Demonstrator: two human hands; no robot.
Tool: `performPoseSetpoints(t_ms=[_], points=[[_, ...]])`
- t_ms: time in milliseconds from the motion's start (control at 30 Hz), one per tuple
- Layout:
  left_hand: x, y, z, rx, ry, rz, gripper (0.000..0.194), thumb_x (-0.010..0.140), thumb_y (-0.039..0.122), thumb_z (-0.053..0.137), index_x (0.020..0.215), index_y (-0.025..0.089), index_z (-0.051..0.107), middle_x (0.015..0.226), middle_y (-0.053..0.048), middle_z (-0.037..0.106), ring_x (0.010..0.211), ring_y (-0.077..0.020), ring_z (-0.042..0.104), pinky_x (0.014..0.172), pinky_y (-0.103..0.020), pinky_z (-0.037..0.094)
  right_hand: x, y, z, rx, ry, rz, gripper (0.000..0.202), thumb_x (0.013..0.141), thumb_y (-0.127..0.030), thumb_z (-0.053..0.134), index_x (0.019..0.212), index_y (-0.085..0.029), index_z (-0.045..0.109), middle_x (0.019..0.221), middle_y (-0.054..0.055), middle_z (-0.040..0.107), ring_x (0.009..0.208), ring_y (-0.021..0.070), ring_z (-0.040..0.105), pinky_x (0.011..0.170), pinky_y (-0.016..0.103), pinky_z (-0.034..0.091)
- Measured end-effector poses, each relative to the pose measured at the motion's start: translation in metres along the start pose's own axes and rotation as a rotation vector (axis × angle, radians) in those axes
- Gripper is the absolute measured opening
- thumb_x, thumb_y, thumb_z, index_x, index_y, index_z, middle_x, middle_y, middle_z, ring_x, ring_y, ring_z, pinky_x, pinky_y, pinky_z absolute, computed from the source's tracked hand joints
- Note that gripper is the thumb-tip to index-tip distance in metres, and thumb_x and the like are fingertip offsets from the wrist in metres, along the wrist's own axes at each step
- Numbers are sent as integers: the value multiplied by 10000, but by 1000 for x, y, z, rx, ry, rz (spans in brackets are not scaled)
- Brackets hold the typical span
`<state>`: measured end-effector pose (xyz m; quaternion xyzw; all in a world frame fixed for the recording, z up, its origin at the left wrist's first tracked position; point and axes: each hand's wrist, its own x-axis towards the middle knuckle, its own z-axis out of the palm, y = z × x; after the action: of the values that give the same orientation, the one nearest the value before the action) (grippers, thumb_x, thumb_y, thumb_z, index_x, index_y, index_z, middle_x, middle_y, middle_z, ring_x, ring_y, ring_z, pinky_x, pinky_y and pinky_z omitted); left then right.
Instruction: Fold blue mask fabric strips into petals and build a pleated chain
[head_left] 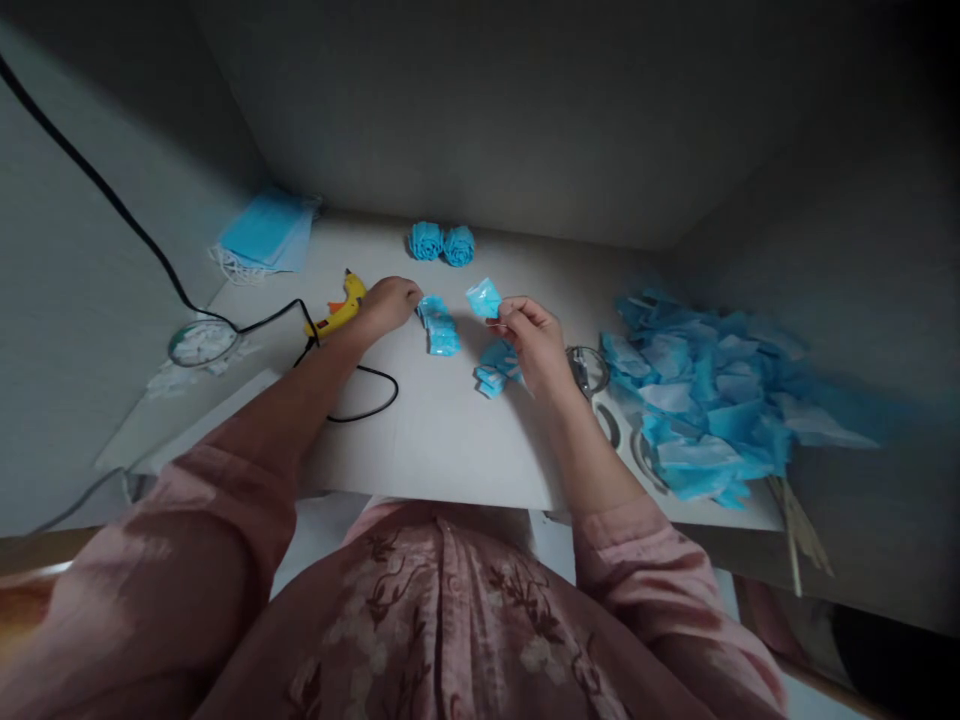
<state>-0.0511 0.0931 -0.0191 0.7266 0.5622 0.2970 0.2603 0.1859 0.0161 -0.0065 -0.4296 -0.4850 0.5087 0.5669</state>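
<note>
My right hand (529,335) pinches a small shiny blue piece (484,297) by its lower right corner, above the middle of the white table (450,440). To its left, a short overlapping row of folded blue pieces (439,328) lies on the table. My left hand (394,303) is beside the top of that row, fingers drawn together; whether anything is between the fingertips is too small to tell. More folded blue pieces (493,372) lie just below my right hand. Two blue rosettes (442,244) sit side by side near the back wall.
A yellow glue gun (341,308) with a black cable lies left of my left hand. Blue masks (268,232) are stacked at the back left, near white scraps (201,343). A large blue heap (705,390), tape rings (649,460) and sticks (799,530) are on the right.
</note>
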Motion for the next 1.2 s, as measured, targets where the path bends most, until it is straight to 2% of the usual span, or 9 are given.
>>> performPoseSetpoints(t_ms=[100, 300, 400, 467, 567, 700, 900, 1033, 1200], points=[[-4, 7, 1, -45, 16, -50, 177, 826, 183, 571, 665, 179, 644, 637, -11, 622, 682, -160, 547, 717, -275, 419, 1, 2, -1, 23, -6, 15, 229, 717, -433, 777, 777, -234, 681, 762, -27, 642, 744, 124, 611, 833, 298, 527], [-25, 48, -8, -505, -222, -160, 159, 913, 252, 578, 819, 152, 657, 694, -28, 666, 658, -132, 644, 673, -252, 512, -1, 3, 3, 102, -92, -7, 194, 723, -402, 807, 757, -236, 713, 1119, 38, 743, 1032, 175, 664, 973, 331, 503], [-34, 67, -9, -562, -275, -182, 160, 933, 257, 586, 828, 151, 644, 665, -36, 661, 619, -137, 651, 601, -246, 506, -5, 2, 6, 81, -119, 42, 216, 695, -407, 826, 748, -229, 717, 1100, 46, 744, 996, 175, 659, 884, 314, 520], [-38, 73, -7, -598, -285, -180, 171, 941, 272, 592, 831, 148, 636, 665, -38, 656, 609, -137, 650, 583, -247, 501, -7, 2, 6, 79, -118, 85, 228, 678, -410, 833, 750, -224, 722, 944, 23, 738, 849, 145, 639, 783, 283, 512], [-41, 71, 0, -704, -301, -154, 279, 949, 402, 606, 850, 143, 630, 697, -49, 660, 620, -147, 656, 613, -274, 524, -7, 3, 7, 88, -86, 132, 273, 648, -433, 838, 769, -215, 727, 728, -24, 662, 671, 110, 560, 678, 258, 477], [-49, 57, 8, -856, -359, -168, 482, 914, 607, 580, 930, 130, 647, 801, -100, 702, 687, -185, 686, 668, -327, 558, -4, 3, 7, 120, -31, 128, 338, 601, -472, 839, 754, -215, 682, 669, -40, 591, 630, 108, 517, 646, 261, 473], [-66, 50, 11, -658, -676, -151, 380, 809, 504, 744, 899, 136, 721, 867, -98, 730, 810, -184, 697, 712, -292, 562, -1, 1, 7, 163, -5, 86, 363, 611, -492, 820, 732, -220, 613, 642, -51, 485, 613, 102, 473, 636, 257, 468], [-72, 57, 20, -565, -644, -180, 232, 828, 365, 722, 832, 133, 734, 753, -81, 734, 673, -144, 660, 636, -255, 534, -1, 2, 8, 138, 4, 89, 399, 590, -517, 827, 721, -222, 593, 666, -41, 500, 638, 109, 487, 637, 257, 472], [-71, 58, 24, -593, -472, -225, 173, 852, 287, 679, 771, 136, 708, 702, -65, 729, 588, -124, 633, 612, -254, 520, 1, 0, 3, 45, 41, 6, 389, 690, -573, 763, 813, -239, 606, 828, -7, 609, 783, 132, 589, 741, 266, 514]])
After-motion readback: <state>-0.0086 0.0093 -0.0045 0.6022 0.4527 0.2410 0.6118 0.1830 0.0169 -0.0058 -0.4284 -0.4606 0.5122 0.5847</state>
